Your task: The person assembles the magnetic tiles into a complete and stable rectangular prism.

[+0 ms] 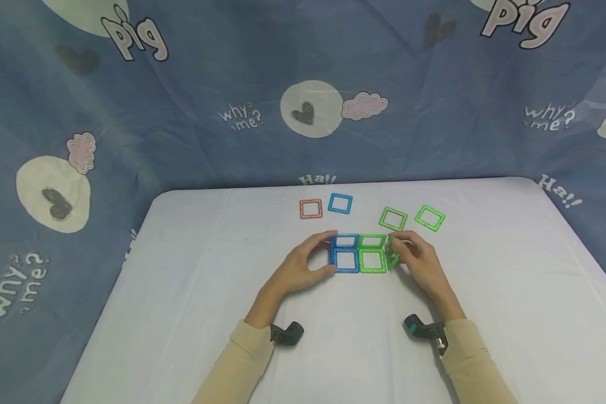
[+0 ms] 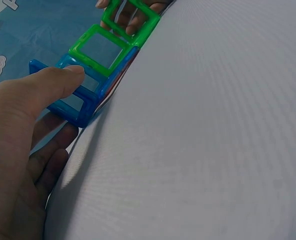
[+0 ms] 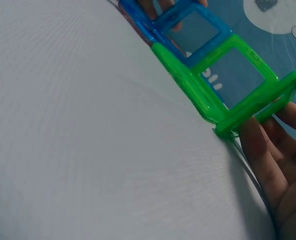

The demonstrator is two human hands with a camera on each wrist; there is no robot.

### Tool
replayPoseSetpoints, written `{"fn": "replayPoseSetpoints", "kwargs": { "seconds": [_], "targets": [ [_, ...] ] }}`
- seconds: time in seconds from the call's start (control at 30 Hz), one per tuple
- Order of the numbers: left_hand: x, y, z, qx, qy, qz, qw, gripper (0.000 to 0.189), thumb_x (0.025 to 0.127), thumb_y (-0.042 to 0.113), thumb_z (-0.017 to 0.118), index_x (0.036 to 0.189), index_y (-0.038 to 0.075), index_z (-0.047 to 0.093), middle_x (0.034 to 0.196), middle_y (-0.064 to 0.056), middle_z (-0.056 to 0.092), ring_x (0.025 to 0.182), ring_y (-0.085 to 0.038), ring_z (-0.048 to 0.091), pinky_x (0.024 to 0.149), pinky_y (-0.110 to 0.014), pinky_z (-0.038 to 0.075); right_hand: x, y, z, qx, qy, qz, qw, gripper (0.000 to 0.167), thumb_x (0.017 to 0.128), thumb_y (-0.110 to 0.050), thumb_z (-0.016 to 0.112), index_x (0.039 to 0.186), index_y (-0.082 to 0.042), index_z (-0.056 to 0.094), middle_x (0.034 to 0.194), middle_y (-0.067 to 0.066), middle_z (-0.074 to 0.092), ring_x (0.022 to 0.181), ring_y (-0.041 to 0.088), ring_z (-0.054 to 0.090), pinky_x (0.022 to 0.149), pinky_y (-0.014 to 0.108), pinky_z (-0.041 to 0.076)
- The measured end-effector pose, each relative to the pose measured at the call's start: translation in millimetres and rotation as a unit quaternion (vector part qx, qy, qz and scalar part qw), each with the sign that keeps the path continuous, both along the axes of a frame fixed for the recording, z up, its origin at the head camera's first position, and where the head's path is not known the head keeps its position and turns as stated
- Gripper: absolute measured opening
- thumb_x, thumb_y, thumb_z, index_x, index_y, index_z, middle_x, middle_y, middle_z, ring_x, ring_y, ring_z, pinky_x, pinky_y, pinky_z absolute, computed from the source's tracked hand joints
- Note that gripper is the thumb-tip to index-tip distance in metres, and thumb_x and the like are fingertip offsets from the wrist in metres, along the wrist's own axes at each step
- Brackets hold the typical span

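Magnetic square frame tiles are joined into a small structure on the white table. Its left half has blue tiles (image 1: 345, 271), with one blue end tile (image 1: 332, 255) standing upright; the right half has green tiles (image 1: 373, 271). My left hand (image 1: 299, 265) grips the blue end tile, thumb at the near edge and fingers at the far edge. At the opposite end my right hand (image 1: 423, 265) holds a green tile (image 3: 260, 102) upright between thumb and fingers. In the right wrist view, this tile's lower edge meets the green half of the structure.
Behind the structure lie loose tiles: an orange one (image 1: 311, 217), a blue one (image 1: 340, 211), and two green ones (image 1: 393, 210) (image 1: 430, 207) toward the right. Blue printed cloth (image 1: 207, 151) hangs beyond the white table's (image 1: 182, 292) far edge.
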State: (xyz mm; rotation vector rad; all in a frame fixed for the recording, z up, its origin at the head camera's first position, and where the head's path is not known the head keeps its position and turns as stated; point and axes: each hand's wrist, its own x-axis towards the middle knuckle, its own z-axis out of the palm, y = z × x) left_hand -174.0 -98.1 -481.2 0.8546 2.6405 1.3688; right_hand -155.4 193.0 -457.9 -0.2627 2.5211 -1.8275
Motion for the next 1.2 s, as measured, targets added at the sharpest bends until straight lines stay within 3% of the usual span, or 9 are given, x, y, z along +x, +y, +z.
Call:
{"fn": "replayPoseSetpoints", "kwargs": {
  "seconds": [0.07, 0.3, 0.47, 0.7, 0.8, 1.03, 1.2],
  "targets": [
    [-0.2, -0.2, -0.2, 0.000, 0.000, 0.000, 1.0000, 0.074, 0.082, 0.036, 0.073, 0.143, 0.039, 0.033, 0.131, 0.012, 0.053, 0.125, -0.006, 0.049, 0.113, -0.031, 0.034, 3.1, -3, 7.3, 0.004, 0.000, 0.001, 1.0000, 0.033, 0.099, -0.022, 0.049, 0.123, 0.001, 0.055, 0.109, 0.023, 0.060, 0.094, 0.011, 0.065, 0.075, 0.022, 0.056],
    [-0.3, -0.1, -1.0, -0.003, 0.001, 0.005, 1.0000, 0.073, 0.082, 0.036, 0.073, 0.143, 0.040, 0.033, 0.131, 0.013, 0.054, 0.124, -0.005, 0.049, 0.113, -0.031, 0.035, -2.1, 1, -6.9, -0.008, 0.005, 0.011, 0.9999, 0.032, 0.099, -0.023, 0.050, 0.123, -0.004, 0.055, 0.108, 0.019, 0.062, 0.093, 0.006, 0.065, 0.075, 0.023, 0.057],
    [-0.3, 0.0, -1.3, -0.003, 0.002, 0.006, 1.0000, 0.073, 0.081, 0.036, 0.073, 0.143, 0.039, 0.033, 0.130, 0.012, 0.054, 0.123, -0.005, 0.050, 0.113, -0.031, 0.035, 5.0, -4, 10.2, 0.010, 0.001, 0.012, 0.9999, 0.033, 0.099, -0.021, 0.049, 0.123, 0.000, 0.054, 0.108, 0.021, 0.061, 0.096, 0.012, 0.065, 0.076, 0.023, 0.056],
    [-0.3, -0.3, -1.3, -0.004, 0.004, 0.005, 1.0000, 0.073, 0.081, 0.037, 0.073, 0.143, 0.039, 0.033, 0.130, 0.012, 0.054, 0.123, -0.005, 0.049, 0.113, -0.032, 0.035, 5.6, -5, 11.9, 0.015, 0.003, 0.010, 0.9998, 0.032, 0.099, -0.019, 0.049, 0.122, 0.002, 0.054, 0.105, 0.024, 0.062, 0.093, 0.009, 0.065, 0.075, 0.024, 0.057],
    [-0.1, -0.5, -1.1, -0.003, 0.004, 0.005, 1.0000, 0.074, 0.081, 0.036, 0.073, 0.143, 0.040, 0.033, 0.130, 0.013, 0.054, 0.123, -0.004, 0.049, 0.113, -0.031, 0.035, 4.6, -5, 9.5, 0.015, 0.006, 0.014, 0.9998, 0.032, 0.099, -0.018, 0.049, 0.123, 0.001, 0.054, 0.106, 0.023, 0.062, 0.093, 0.009, 0.065, 0.075, 0.023, 0.056],
    [-0.2, -0.2, -1.0, -0.001, 0.005, 0.004, 1.0000, 0.074, 0.081, 0.035, 0.074, 0.143, 0.039, 0.033, 0.131, 0.013, 0.053, 0.123, -0.004, 0.049, 0.113, -0.030, 0.034, -5.7, 2, -14.1, 0.008, 0.004, 0.015, 0.9998, 0.031, 0.099, -0.024, 0.050, 0.125, -0.007, 0.054, 0.110, 0.016, 0.062, 0.094, 0.006, 0.064, 0.075, 0.023, 0.056],
    [-0.1, -0.3, -0.5, 0.005, 0.001, 0.001, 1.0000, 0.074, 0.081, 0.034, 0.074, 0.143, 0.039, 0.033, 0.130, 0.013, 0.054, 0.122, -0.003, 0.050, 0.113, -0.028, 0.035, -7.3, 2, -17.8, 0.019, 0.004, 0.008, 0.9998, 0.033, 0.098, -0.030, 0.050, 0.124, -0.010, 0.054, 0.106, 0.016, 0.066, 0.092, 0.004, 0.064, 0.074, 0.025, 0.057]
  ]
}}
